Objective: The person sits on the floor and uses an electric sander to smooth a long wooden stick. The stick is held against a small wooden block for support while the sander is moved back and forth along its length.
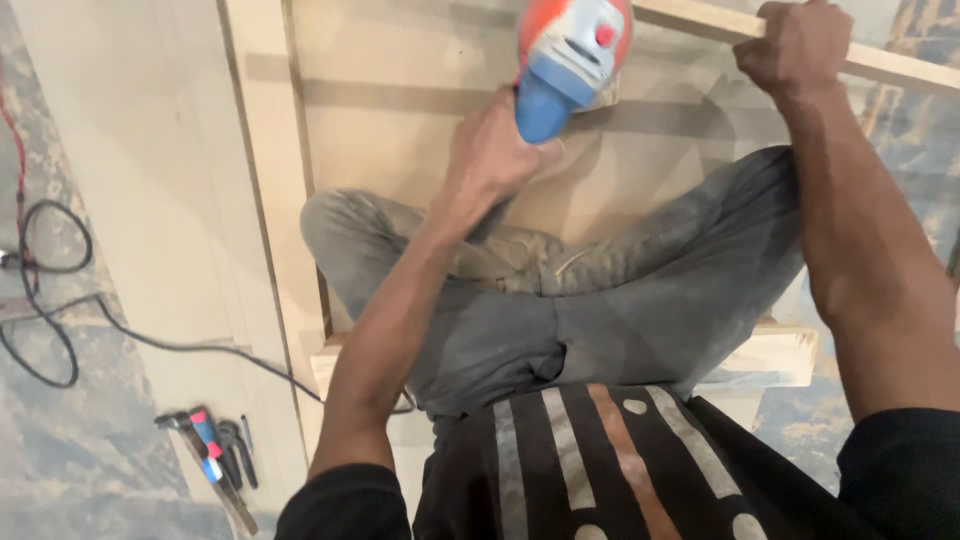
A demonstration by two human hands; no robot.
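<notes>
I sit cross-legged on a pale plywood panel (400, 110). My left hand (495, 155) grips the blue handle of an orange, blue and grey power tool (570, 55), held upright over the panel near the top of the view. My right hand (795, 45) is closed around a light wooden batten (900, 65) that runs along the panel's far right edge. The tool's working end is out of sight past the top of the frame.
A black power cable (60, 300) loops across the mottled floor at left and runs toward my legs. A hammer and a few hand tools (215, 455) lie at the lower left. Wooden frame strips (290, 230) border the panel; a timber block (780, 355) sits under my right knee.
</notes>
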